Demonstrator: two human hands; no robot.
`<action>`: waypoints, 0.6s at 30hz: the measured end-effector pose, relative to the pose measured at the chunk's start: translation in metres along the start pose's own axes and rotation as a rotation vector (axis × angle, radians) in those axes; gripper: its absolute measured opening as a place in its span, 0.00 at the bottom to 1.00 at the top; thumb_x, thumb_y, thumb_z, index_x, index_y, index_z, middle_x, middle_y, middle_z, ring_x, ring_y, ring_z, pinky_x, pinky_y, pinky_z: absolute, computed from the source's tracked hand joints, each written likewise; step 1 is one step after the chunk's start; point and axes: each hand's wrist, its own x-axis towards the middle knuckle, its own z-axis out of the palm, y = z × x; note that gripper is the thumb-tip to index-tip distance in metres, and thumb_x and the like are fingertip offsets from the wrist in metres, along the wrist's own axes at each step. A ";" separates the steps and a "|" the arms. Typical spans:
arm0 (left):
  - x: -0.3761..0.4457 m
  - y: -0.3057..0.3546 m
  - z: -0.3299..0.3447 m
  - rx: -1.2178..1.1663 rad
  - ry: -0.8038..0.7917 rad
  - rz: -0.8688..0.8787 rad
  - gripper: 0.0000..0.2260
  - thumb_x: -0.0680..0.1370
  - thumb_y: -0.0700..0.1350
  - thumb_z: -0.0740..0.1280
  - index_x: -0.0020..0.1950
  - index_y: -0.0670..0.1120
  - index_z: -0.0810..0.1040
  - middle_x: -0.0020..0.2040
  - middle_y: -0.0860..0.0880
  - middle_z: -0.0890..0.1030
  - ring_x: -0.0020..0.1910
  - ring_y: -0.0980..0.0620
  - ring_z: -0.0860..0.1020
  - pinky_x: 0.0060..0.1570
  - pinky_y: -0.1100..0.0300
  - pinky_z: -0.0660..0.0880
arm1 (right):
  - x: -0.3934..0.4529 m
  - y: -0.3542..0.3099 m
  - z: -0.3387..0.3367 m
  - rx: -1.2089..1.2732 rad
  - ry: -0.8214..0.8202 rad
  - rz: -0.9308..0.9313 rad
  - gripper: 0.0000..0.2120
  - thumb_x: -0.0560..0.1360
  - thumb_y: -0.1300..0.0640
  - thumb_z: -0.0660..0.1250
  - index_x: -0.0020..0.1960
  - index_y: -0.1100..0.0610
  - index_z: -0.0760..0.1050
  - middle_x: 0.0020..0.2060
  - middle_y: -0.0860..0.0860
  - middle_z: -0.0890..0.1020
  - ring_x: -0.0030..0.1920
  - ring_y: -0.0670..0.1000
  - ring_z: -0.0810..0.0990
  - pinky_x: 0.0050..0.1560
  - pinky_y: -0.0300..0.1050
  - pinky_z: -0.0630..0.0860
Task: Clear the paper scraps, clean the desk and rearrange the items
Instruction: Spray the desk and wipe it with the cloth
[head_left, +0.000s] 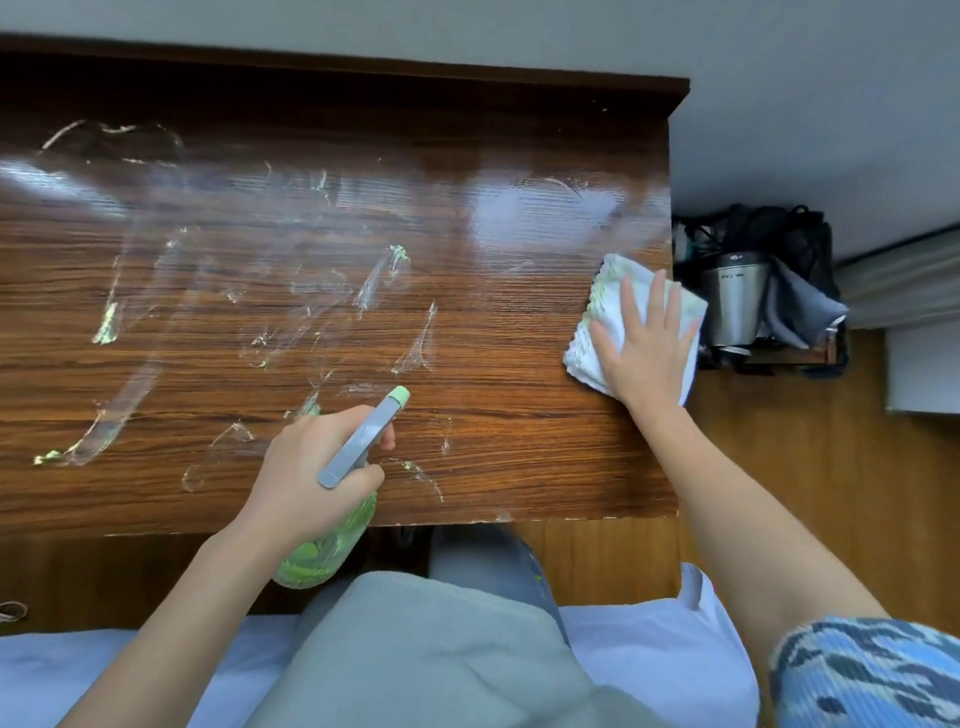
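The brown wooden desk (337, 218) fills the view, its top wet and streaked with pale green cleaner smears (106, 325) across the left and middle. My left hand (306, 478) grips a green spray bottle (332, 540) with a grey trigger head, held over the desk's front edge, nozzle pointing toward the far right. My right hand (649, 348) lies flat with fingers spread on a folded white cloth (613, 306) and presses it onto the desk's right edge. No paper scraps are visible.
A low dark shelf (810, 358) beside the desk's right end holds a steel kettle (737, 296), black bags and grey cloth. The wall runs behind the desk. White bedding (649, 649) and my grey-clad knees are in front.
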 end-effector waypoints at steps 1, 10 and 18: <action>0.000 0.000 0.000 -0.001 -0.008 0.003 0.09 0.64 0.47 0.61 0.42 0.55 0.76 0.28 0.57 0.76 0.28 0.50 0.75 0.33 0.53 0.74 | -0.020 0.000 0.006 -0.004 -0.008 0.004 0.34 0.77 0.34 0.47 0.78 0.48 0.55 0.79 0.57 0.52 0.78 0.60 0.50 0.71 0.73 0.51; 0.012 -0.001 -0.005 -0.005 -0.052 0.010 0.09 0.64 0.47 0.61 0.43 0.55 0.76 0.29 0.62 0.76 0.26 0.53 0.72 0.30 0.58 0.70 | -0.110 -0.036 0.034 -0.045 -0.045 -0.063 0.33 0.77 0.35 0.50 0.77 0.50 0.57 0.78 0.59 0.56 0.77 0.61 0.53 0.70 0.72 0.57; 0.034 -0.007 -0.011 0.002 -0.039 0.042 0.08 0.64 0.46 0.61 0.41 0.53 0.75 0.25 0.52 0.73 0.25 0.52 0.71 0.28 0.61 0.60 | 0.071 -0.056 -0.005 0.027 0.021 0.089 0.35 0.77 0.35 0.50 0.79 0.50 0.53 0.79 0.58 0.51 0.78 0.60 0.49 0.74 0.67 0.46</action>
